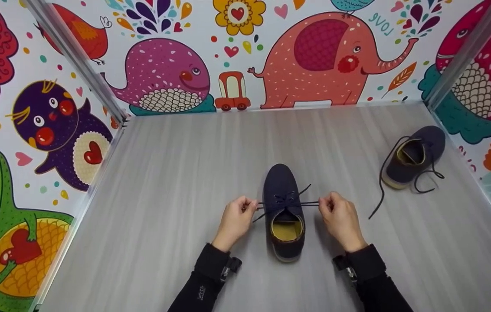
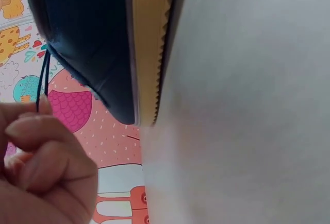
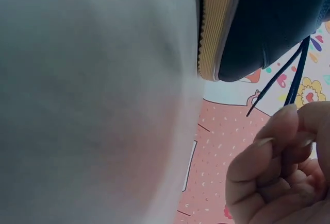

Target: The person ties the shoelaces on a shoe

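**Both hands pull the laces of a navy shoe outward**

A dark navy shoe (image 1: 284,208) stands on the grey table (image 1: 176,182), toe pointing away from the person and its yellow-lined opening toward them. The left hand (image 1: 236,220) sits just left of the shoe with its fingers curled, pinching the left lace (image 1: 261,203). The right hand (image 1: 342,219) sits just right of the shoe, fingers curled in the same way, pinching the right lace (image 1: 310,203). Both strands run taut from the eyelets straight out to the fingertips, and loose lace ends stick out above and below them.

The left wrist view shows curled fingers (image 2: 36,152) clamped on a thin dark lace beside the shoe's pale ribbed sole (image 2: 149,49). The right wrist view shows the same grip on two thin strands.

A second navy shoe (image 1: 414,157) lies well apart at the far right of the table, its untied lace (image 1: 380,190) trailing loose. Walls with cartoon animals (image 1: 315,56) enclose the table.
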### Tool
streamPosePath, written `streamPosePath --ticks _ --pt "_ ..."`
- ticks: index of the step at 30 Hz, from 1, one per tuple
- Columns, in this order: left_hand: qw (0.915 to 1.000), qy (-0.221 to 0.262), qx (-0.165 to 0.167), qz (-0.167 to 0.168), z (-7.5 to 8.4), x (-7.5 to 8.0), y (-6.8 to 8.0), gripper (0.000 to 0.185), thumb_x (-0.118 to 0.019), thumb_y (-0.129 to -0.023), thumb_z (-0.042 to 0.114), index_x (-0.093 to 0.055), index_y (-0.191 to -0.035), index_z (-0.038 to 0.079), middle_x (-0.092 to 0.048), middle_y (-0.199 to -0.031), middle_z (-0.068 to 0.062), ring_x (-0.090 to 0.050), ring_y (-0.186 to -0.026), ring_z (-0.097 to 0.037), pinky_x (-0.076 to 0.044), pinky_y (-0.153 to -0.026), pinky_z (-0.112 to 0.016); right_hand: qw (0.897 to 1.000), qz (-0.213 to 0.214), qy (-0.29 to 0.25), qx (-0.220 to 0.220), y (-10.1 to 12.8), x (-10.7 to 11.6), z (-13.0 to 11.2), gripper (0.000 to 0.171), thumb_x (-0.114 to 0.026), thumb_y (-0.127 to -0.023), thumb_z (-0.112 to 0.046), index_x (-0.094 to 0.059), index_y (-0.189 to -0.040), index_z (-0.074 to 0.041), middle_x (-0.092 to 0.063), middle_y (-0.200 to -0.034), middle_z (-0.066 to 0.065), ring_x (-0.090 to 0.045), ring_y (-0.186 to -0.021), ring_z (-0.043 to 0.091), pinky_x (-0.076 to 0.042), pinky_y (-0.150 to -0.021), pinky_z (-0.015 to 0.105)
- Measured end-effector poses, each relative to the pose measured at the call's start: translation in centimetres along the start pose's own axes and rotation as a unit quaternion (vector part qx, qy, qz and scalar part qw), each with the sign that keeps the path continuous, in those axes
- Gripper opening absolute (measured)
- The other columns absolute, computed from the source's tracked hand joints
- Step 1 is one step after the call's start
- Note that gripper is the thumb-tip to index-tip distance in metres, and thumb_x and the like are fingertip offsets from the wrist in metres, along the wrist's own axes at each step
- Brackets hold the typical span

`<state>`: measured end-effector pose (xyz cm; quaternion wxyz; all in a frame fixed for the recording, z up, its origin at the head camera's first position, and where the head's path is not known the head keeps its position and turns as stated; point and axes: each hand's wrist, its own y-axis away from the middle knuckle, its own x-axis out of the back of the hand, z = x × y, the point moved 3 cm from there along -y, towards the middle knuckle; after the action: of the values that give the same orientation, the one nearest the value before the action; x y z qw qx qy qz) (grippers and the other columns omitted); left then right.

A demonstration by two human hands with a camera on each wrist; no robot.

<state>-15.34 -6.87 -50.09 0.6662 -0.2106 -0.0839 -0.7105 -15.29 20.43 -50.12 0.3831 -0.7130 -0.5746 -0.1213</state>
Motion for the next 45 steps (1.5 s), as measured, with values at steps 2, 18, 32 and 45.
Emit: streamPosePath --ticks 2,18,32,45 --pt "0.9999 -0.008 0.002 0.011 -0.1 0.1 0.0 0.022 -0.060 -0.100 0.016 -0.063 -0.081 0.005 -0.056 -0.071 0.003 -0.047 -0.060 -0.009 -0.040 -0.056 -0.025 1.000 -0.002 0.007 0.009 0.0 -0.1 0.0 0.028 -0.065 -0.092 -0.003 -0.051 -0.069 -0.011 -0.047 -0.056 -0.007 -0.042 -0.049 0.011 -0.035 -0.048 0.028" --pt "0.9997 -0.010 0.023 -0.006 0.6 1.1 -1.0 0.023 -0.061 -0.100 0.019 -0.067 -0.082 0.005 -0.057 -0.069 0.001 -0.046 -0.059 -0.011 -0.038 -0.055 -0.025 0.998 -0.049 -0.042 0.000 -1.1 1.5 -0.9 0.023 -0.061 -0.099 -0.011 -0.057 -0.077 -0.011 -0.052 -0.058 -0.008 -0.050 -0.047 0.008 -0.038 -0.047 0.024" --pt "0.9959 -0.022 0.084 -0.023 -0.2 0.6 -0.6 0.024 -0.060 -0.100 0.020 -0.067 -0.084 0.003 -0.055 -0.068 0.005 -0.046 -0.060 -0.011 -0.038 -0.057 -0.027 0.997 -0.070 -0.004 -0.015 -0.8 1.0 -0.8 0.019 -0.062 -0.099 -0.015 -0.065 -0.083 -0.006 -0.053 -0.063 -0.003 -0.050 -0.053 0.013 -0.040 -0.052 0.028" --pt "0.9856 0.025 0.104 -0.131 0.4 -0.4 2.6 0.041 -0.064 -0.097 0.039 -0.072 -0.113 0.001 -0.072 -0.091 -0.009 -0.068 -0.071 -0.025 -0.051 -0.058 -0.030 0.958 -0.280 -0.060 -0.029 3.5 1.7 -2.1 0.070 -0.070 -0.091 -0.042 -0.052 -0.137 0.008 -0.070 -0.112 0.012 -0.070 -0.090 0.021 -0.056 -0.076 0.034"
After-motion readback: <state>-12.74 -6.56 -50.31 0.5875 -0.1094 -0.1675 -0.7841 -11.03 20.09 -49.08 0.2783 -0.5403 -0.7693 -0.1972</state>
